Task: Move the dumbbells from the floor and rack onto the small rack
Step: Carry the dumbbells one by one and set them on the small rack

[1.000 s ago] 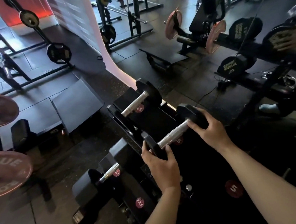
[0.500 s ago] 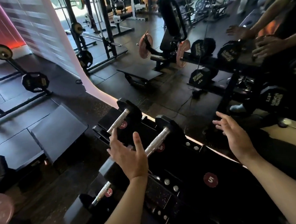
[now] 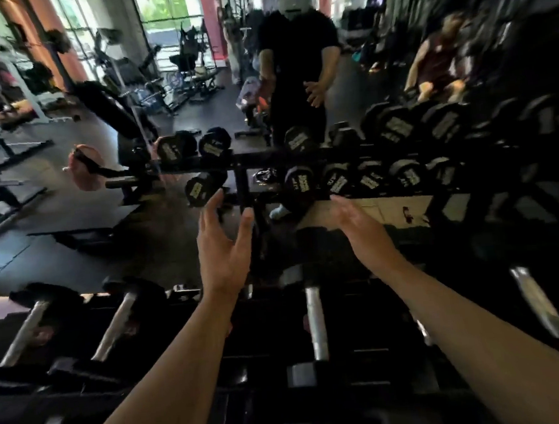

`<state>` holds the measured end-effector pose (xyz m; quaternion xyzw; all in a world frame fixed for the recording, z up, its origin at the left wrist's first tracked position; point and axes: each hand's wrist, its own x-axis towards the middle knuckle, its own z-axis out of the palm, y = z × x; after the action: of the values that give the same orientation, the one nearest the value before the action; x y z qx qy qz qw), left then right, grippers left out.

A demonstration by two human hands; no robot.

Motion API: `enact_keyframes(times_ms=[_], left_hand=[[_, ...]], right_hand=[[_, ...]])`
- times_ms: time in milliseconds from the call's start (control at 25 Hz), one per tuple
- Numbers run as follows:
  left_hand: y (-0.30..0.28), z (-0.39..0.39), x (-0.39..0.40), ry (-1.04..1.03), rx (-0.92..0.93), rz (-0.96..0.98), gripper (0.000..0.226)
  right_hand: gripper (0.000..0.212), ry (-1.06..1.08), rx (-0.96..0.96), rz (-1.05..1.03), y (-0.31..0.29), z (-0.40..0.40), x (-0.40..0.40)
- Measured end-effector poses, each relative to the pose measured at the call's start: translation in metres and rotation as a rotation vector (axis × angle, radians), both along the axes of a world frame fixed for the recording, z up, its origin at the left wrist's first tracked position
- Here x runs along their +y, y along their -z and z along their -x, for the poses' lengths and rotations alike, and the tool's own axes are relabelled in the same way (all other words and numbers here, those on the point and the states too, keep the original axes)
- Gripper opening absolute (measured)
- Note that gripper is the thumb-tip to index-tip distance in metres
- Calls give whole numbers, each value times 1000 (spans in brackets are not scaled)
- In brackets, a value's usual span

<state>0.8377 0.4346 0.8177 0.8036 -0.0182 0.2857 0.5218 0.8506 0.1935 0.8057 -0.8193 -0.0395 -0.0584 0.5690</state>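
- Pale lettering is seen on the end faces of the dumbbells on the large rack [image 3: 333, 150], but it is too blurred to be read.
- Both hands are held in the air above the small rack [image 3: 170, 368], palms turned toward each other.
- The left hand [image 3: 223, 249] is spread wide, fingers apart, and nothing is gripped.
- The right hand [image 3: 360, 231] is likewise loosely spread and empty.
- Four dumbbells are laid along the small rack: far-left dumbbell [image 3: 25, 332], second dumbbell [image 3: 114, 326], middle dumbbell [image 3: 315, 322] and far-right dumbbell [image 3: 539, 303].
- Their long axes are set front to back, and the outer ones appear fanned outward.
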Motion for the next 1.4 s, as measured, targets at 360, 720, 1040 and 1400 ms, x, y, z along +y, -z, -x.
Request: enact_keyframes(times_ms=[360,720,1040,1400], left_hand=[[-38,115,-335,647,28,-105,27],[-75,313,-612,1365,10,-347,61],[-72,490,-720,1881,-22,-574,76],[-23,648,-781,2009,-178,-859,85]], right_hand=[[62,494,12,46,-45,241,-301],[62,1139,77,309,-72,539,-477],[65,1616,282,344,-73,745,-466],[68,1887,478,306,-33,877,-470]])
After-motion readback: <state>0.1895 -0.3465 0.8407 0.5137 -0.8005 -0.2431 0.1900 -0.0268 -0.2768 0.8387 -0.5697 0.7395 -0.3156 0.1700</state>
